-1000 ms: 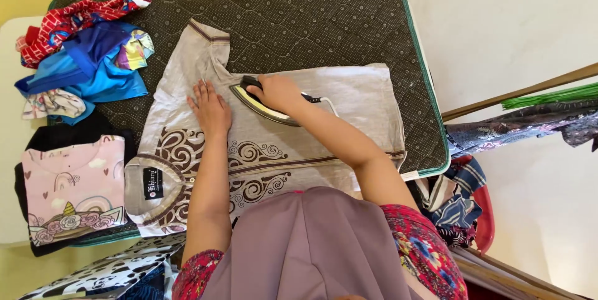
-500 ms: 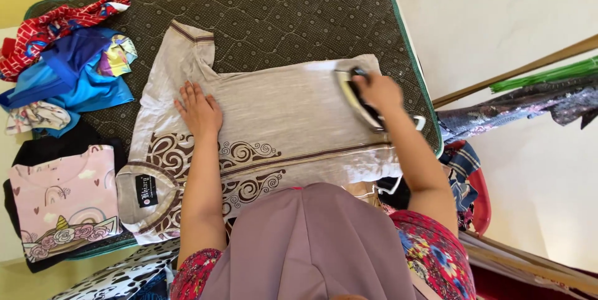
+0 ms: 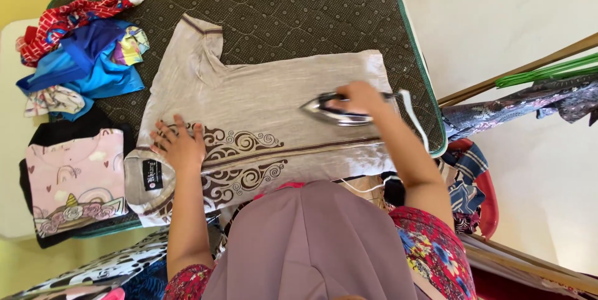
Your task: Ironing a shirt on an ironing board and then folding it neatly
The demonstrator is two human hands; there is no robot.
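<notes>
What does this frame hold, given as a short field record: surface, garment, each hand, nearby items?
surface: dark quilted green-edged mat
garment: beige short-sleeved shirt with brown scroll pattern, spread flat
left hand: flat on shirt near collar
right hand: gripping silver electric iron on shirt
nearby: crumpled blue and red clothes pile; folded pink unicorn top

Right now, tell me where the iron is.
In the head view, the iron sits right of centre on the grey shirt, under the right hand, near the mat's right edge.

Person, seen from above: mauve-grey head covering [image 3: 311, 244], plain and smooth; short red sleeves [image 3: 430, 247] with multicoloured floral print in blue, yellow, pink; forearms and both hands bare.
</notes>
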